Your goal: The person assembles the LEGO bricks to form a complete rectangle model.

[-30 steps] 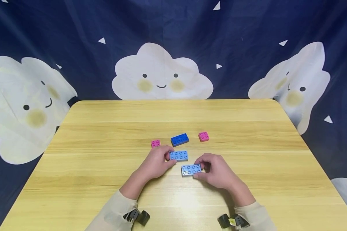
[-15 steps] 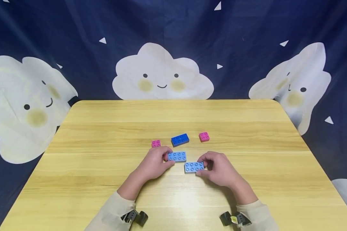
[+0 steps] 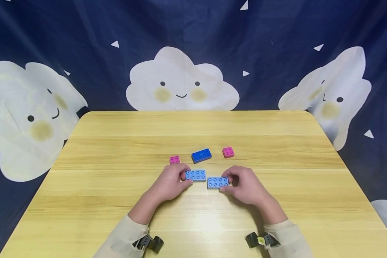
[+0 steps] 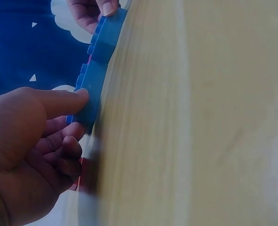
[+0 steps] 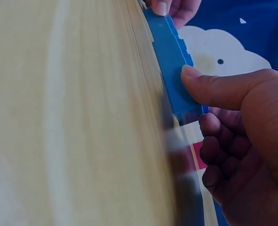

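Note:
Two light blue toy bricks lie nearly end to end near the table's middle. My left hand (image 3: 171,182) pinches the outer end of the left light blue brick (image 3: 195,175) between thumb and fingers. The right light blue brick (image 3: 217,182), slightly nearer to me, has its outer end pinched by my right hand (image 3: 246,186). A small gap shows between the bricks in the head view. Seen from the left wrist, the thumb presses the side of the left brick (image 4: 91,94); the right wrist view shows the other thumb on the right brick (image 5: 174,70).
Behind the hands lie a dark blue brick (image 3: 201,155), a pink brick (image 3: 228,152) at its right and another pink brick (image 3: 175,159) at its left, partly behind my left hand. The wooden table (image 3: 100,143) ends at a dark blue curtain (image 3: 187,25) with printed clouds.
The right hand has moved its brick away from me and slightly right, closer in line with the left one. The left hand has shifted its brick a little to the left.

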Action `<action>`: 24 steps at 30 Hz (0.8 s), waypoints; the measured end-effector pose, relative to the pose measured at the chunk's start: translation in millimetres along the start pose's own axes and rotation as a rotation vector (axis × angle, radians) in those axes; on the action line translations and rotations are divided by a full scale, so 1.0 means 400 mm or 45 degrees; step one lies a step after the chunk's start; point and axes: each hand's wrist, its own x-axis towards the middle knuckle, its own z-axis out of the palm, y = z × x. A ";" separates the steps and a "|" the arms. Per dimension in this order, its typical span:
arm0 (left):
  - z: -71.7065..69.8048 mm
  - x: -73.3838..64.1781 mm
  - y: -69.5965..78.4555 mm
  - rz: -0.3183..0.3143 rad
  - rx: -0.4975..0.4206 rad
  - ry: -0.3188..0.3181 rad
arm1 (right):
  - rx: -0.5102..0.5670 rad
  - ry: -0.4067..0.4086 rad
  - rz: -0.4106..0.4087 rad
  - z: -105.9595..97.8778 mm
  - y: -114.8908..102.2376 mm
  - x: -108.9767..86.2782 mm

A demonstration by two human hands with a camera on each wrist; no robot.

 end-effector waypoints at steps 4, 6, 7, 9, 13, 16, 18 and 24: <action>-0.002 -0.002 -0.002 0.010 0.002 0.008 | 0.009 -0.001 -0.010 -0.001 0.000 0.005; -0.003 -0.004 -0.003 0.018 0.001 0.013 | 0.015 0.001 -0.015 -0.002 0.001 0.008; -0.003 -0.004 -0.003 0.020 0.000 0.016 | 0.017 0.002 -0.016 -0.002 0.001 0.010; -0.003 -0.005 -0.004 0.022 -0.001 0.019 | 0.017 0.007 -0.019 -0.003 0.003 0.014; -0.003 -0.007 -0.004 0.019 -0.007 0.016 | 0.004 0.012 -0.014 -0.003 0.006 0.022; -0.002 -0.006 -0.005 0.018 -0.003 0.014 | -0.006 0.014 -0.006 -0.002 0.006 0.027; -0.002 -0.006 -0.005 0.016 -0.001 0.012 | -0.006 0.016 -0.003 -0.002 0.007 0.030; -0.003 -0.004 -0.004 0.005 0.000 0.004 | -0.013 0.024 -0.015 -0.002 0.009 0.039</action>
